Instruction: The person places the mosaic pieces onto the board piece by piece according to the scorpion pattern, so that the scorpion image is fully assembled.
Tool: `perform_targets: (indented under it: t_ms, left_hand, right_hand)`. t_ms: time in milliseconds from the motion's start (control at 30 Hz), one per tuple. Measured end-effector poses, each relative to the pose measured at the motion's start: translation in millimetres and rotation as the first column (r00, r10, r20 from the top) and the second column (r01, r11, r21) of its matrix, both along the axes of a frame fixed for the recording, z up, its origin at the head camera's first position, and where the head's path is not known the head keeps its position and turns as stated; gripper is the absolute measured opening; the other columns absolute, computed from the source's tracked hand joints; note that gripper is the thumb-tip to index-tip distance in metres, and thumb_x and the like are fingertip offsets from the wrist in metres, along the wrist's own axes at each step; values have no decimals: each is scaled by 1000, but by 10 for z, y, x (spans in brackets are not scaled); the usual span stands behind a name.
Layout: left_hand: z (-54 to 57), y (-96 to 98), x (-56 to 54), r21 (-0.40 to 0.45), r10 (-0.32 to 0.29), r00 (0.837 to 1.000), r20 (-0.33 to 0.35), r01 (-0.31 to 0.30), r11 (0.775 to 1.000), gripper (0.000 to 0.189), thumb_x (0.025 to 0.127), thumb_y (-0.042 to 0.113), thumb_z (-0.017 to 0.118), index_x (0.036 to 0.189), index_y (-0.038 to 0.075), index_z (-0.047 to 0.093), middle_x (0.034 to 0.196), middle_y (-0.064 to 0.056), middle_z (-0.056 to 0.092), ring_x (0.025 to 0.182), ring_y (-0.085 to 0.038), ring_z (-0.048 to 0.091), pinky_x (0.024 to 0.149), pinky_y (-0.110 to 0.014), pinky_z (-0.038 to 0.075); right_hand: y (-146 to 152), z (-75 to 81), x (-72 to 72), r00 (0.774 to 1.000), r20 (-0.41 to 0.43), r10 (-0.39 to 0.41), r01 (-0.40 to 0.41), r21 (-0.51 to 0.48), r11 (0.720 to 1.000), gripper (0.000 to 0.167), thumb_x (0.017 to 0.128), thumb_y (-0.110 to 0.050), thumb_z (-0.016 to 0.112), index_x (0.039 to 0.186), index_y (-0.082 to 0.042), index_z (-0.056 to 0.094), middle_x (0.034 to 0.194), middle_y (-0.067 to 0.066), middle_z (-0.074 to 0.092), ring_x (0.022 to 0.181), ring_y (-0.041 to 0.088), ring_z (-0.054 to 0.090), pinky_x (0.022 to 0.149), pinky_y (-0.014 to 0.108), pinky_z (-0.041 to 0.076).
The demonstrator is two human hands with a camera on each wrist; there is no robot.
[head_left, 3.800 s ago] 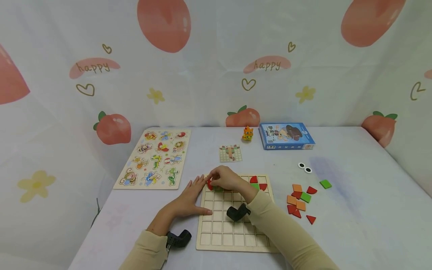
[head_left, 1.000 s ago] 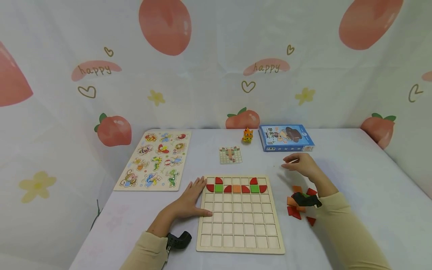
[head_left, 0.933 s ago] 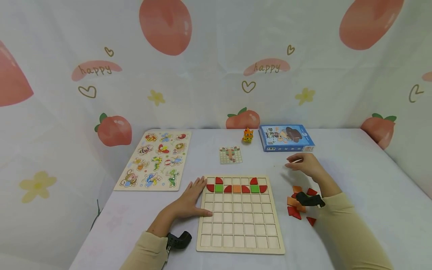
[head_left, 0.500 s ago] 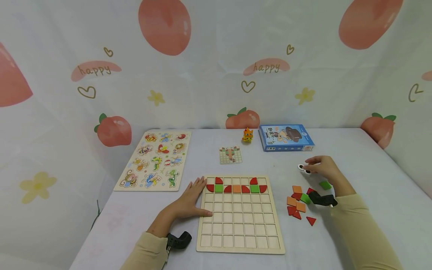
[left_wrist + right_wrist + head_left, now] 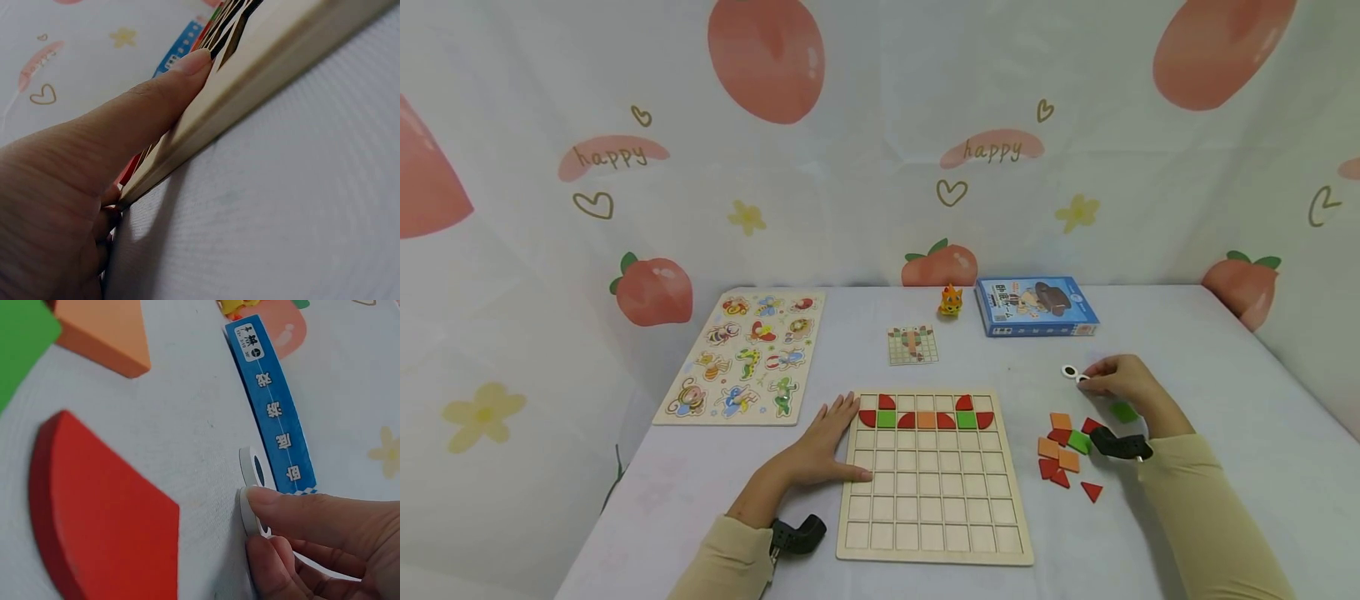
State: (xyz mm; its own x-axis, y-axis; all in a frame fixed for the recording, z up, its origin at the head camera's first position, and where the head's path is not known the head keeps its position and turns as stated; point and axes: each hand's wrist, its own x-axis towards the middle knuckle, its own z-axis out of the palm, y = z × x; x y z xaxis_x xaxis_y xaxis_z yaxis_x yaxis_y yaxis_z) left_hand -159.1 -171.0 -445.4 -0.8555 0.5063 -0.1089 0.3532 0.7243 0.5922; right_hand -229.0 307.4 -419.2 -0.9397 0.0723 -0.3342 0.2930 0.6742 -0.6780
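Note:
My right hand pinches a white wooden eye disc with a dark centre between thumb and finger. Beside it lies a second eye disc, overlapping it in the right wrist view. My left hand has its fingers spread along the left edge of a wooden grid board, the thumb resting on the frame. Near the board's top, cells hold red quarter-round pieces, green squares and one orange square. Lower cells are bare.
Right of the board lie loose orange, red and green tiles; a green square lies under my right wrist. Behind are a pattern card, an orange toy figure and a blue box. An animal puzzle board lies left.
My right hand has left the board's upper left, where a red piece now sits, and travelled right to the eye discs. It now pinches the nearer one. The left hand stays put.

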Motion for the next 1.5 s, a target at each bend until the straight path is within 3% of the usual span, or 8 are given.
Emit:
perform_targets:
  t_ms: [167,400,667,833,1033,1267,1500]
  left_hand:
    - [3,-1,8,2,3,1000,9,-3,1000,112,69,52,76,150,5,14,158,-11,8,146,-28,2,119,-48,1]
    - [1,3,7,0,6,1000,7,-6,1000,112,69,53,76,150,5,14,158,-11,8,146,-28,2,119,-48,1]
    - [37,4,21,11,21,1000,20,-21,1000,112,69,51,77,149,5,15,158,-11,8,146,-28,2,119,-49,2]
    - [32,11,12,11,8,1000,19,-9,1000,112,69,51,76,150,5,14,158,-11,7,146,-28,2,119,-49,2]
    - [35,10,14,13,6,1000,14,-7,1000,112,69,51,77,149,4,15,158,-12,8,146,-29,2,119,-49,2]
    - [35,6,16,6,10,1000,11,-10,1000,112,69,51,76,149,4,15,158,-12,8,146,-29,2,119,-49,2]
    - [37,10,18,11,11,1000,15,-11,1000,112,69,51,77,149,4,15,158,-11,8,146,-28,2,119,-48,2]
  right_hand:
    - [-6,7,3,1000,-2,2,-2,-7,1000,39,82,-20,72,105,7,57,86,7,57,79,20,49,63,21,45]
    - [17,26,7,999,-5,37,-37,11,999,55,83,-18,70,123,11,46,97,18,58,75,18,54,63,21,45]
    - [-100,45,-69,995,-53,86,-82,61,995,61,83,-28,70,126,8,44,106,25,52,71,15,54,62,22,47]
    - [-154,33,-156,993,-60,102,-97,78,992,53,87,-19,65,127,7,44,100,22,53,71,16,52,61,22,47]
    - [-187,12,-190,990,-76,120,-115,70,991,35,87,-11,62,114,8,51,84,9,52,69,15,49,58,23,44]
    - [-238,43,-143,990,-86,110,-103,86,991,29,85,-8,64,105,8,51,95,20,55,77,19,51,62,21,46]
    - [-320,71,-93,981,-129,145,-139,60,989,26,87,-7,62,104,10,51,94,23,59,74,18,55,62,22,50]
